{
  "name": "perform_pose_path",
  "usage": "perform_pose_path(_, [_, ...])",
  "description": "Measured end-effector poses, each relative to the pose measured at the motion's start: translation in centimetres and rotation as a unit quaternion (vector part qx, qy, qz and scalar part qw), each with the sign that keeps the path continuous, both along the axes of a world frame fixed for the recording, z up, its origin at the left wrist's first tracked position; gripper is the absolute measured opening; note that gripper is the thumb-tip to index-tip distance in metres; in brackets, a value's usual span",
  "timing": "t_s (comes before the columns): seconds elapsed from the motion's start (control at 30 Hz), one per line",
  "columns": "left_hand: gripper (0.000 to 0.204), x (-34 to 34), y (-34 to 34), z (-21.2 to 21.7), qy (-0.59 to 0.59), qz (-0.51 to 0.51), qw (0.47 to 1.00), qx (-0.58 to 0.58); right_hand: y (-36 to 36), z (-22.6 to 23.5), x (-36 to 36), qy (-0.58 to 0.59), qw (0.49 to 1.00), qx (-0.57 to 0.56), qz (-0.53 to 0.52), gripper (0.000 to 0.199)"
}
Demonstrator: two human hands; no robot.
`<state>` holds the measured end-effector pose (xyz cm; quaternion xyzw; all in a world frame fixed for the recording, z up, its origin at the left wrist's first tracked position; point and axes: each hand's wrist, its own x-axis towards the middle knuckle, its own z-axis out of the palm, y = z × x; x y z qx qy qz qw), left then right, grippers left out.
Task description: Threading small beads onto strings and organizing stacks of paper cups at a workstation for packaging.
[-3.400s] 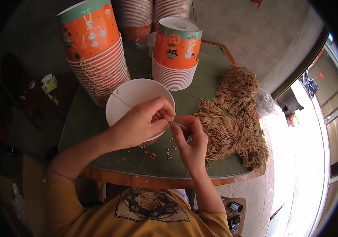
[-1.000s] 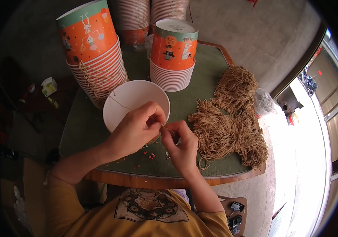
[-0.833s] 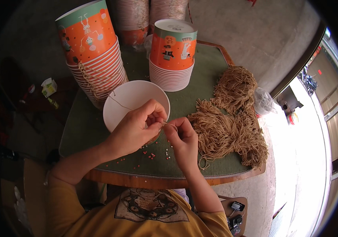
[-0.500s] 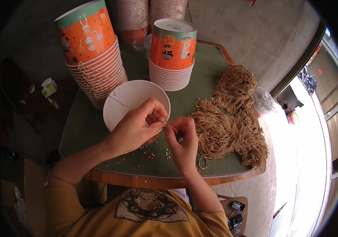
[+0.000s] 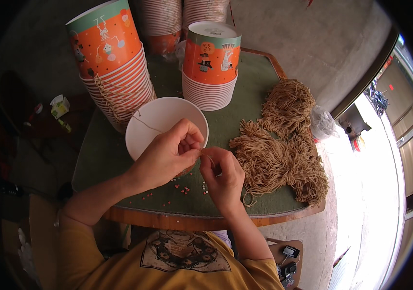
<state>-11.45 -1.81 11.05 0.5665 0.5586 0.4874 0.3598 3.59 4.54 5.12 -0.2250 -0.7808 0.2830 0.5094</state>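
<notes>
White bucket [image 5: 167,113]: cord [image 5: 148,126] apparently secured at left wall; by near-right rim, left hand [image 5: 168,152] and right hand [image 5: 226,178] pinch cord, seemingly not yet secured there

green-topped table [image 5: 254,84] | two orange tub stacks [image 5: 211,60] | white-lined tub [image 5: 167,112] | tan cord bundles [image 5: 281,154] | scattered bits [image 5: 184,190]

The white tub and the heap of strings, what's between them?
In the head view, a strip of green tabletop shows between the white tub and the heap of strings, with the right hand over its nearer part.
</notes>
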Motion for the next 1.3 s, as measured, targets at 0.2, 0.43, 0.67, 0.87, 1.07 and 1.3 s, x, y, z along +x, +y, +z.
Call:
perform_pose_path(0.2, [0.018, 0.4, -0.2, 0.2, 0.074, 0.015, 0.996, 0.037, 0.3, 0.3, 0.3, -0.011, 1.000, 0.025, -0.007, 0.030])
perform_pose_path(0.43, [0.022, 0.5, -0.1, -0.3, 0.128, 0.002, 0.989, 0.073, 0.6, 0.4, 0.6, -0.016, 0.999, 0.036, 0.016, 0.022])
perform_pose_path(0.67, [0.028, 0.7, 0.0, -0.5, 0.166, 0.000, 0.983, 0.082, 0.3, -0.2, 0.3, 0.104, 0.931, -0.317, 0.150, 0.006])
perform_pose_path(0.87, [0.028, 0.8, 0.0, -0.3, 0.289, 0.015, 0.946, 0.144, 0.3, 0.0, 0.3, 0.134, 0.890, -0.389, 0.195, 0.007])
perform_pose_path(1.07, [0.020, 0.9, -0.1, -0.4, 0.317, 0.024, 0.933, 0.172, 0.4, -0.6, 0.7, 0.149, 0.858, -0.436, 0.227, 0.005])
perform_pose_path(1.3, [0.032, 0.8, -0.3, -0.4, 0.401, 0.014, 0.900, 0.172, 0.2, -0.9, 0.8, 0.167, 0.810, -0.499, 0.257, 0.003])
